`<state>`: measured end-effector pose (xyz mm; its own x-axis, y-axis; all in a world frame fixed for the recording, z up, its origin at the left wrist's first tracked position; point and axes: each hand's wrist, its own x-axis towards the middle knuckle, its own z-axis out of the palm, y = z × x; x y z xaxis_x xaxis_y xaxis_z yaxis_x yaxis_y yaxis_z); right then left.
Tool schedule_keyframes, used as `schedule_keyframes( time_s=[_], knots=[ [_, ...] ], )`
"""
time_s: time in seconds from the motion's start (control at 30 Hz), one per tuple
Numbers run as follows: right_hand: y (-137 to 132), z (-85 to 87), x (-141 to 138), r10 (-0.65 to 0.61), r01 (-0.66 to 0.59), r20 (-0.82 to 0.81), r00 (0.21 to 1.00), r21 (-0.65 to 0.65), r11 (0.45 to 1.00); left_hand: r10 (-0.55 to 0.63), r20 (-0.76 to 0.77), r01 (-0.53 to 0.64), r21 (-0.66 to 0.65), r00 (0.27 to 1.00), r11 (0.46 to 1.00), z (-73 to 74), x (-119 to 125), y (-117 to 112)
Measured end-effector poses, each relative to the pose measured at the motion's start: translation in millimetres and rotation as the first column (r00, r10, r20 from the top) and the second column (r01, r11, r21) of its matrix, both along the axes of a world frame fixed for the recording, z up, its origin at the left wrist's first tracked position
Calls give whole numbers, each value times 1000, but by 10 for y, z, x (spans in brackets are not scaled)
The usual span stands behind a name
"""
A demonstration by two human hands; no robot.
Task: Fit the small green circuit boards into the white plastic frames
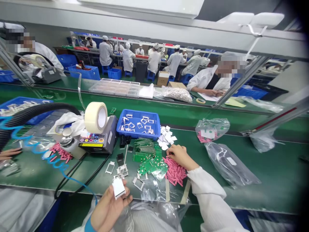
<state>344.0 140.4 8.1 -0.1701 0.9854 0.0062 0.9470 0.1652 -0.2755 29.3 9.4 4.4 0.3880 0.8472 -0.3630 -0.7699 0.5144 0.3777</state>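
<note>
My left hand (109,206) holds a small white rectangular part (118,188) with a dark line along its lower edge, gripped between thumb and fingers near the table's front edge. My right hand (180,156) reaches over the top of a pile of pink strips (175,174), its fingers bent down and drawn together. Whatever its fingertips hold, if anything, is hidden. Left of that pile lie green circuit boards (151,166), and beyond it are loose white squares (166,137). Several white frames (110,167) and a black piece (120,159) lie ahead of my left hand.
A blue tray (138,133) contains white frames. Left of it, a tape dispenser (96,145) carries a tape roll (96,117); a metal-topped bottle (69,141) and coiled blue hose (51,161) are nearby. Plastic bags (230,164) lie right. Another person's hand (9,154) is at far left.
</note>
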Motion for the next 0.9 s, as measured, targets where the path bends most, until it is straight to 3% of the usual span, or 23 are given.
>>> schedule_keyframes(
  time_s=[0.17,0.27,0.33,0.4,0.5,0.6,0.7,0.83,0.9],
  knots=[
    [-36,262,-66,66,-57,-58,996,144,988,63,-46,-61,47,997,997,102,-32,37],
    [-210,519,-371,109,-75,-133,985,236,969,104,-73,-95,112,992,989,216,-9,67],
    [-405,714,-689,231,-170,-193,954,287,943,130,-110,-111,164,985,980,293,14,80],
    [-621,899,-1021,462,-348,-243,853,394,851,149,-163,-113,214,975,970,363,33,80],
    [-866,1093,-1386,619,-495,-108,778,503,709,161,-228,-100,257,960,961,445,35,56],
    [-938,1173,-1522,647,-578,78,759,538,614,178,-260,-106,270,949,957,486,7,21],
    [-903,1215,-1533,669,-659,196,717,504,559,202,-292,-119,279,935,953,491,-19,1],
    [-863,1252,-1577,707,-707,223,671,481,519,229,-305,-139,290,924,947,492,-20,4],
    [-864,1216,-1629,745,-711,161,648,481,514,236,-288,-146,302,928,942,504,-23,8]
  ],
)
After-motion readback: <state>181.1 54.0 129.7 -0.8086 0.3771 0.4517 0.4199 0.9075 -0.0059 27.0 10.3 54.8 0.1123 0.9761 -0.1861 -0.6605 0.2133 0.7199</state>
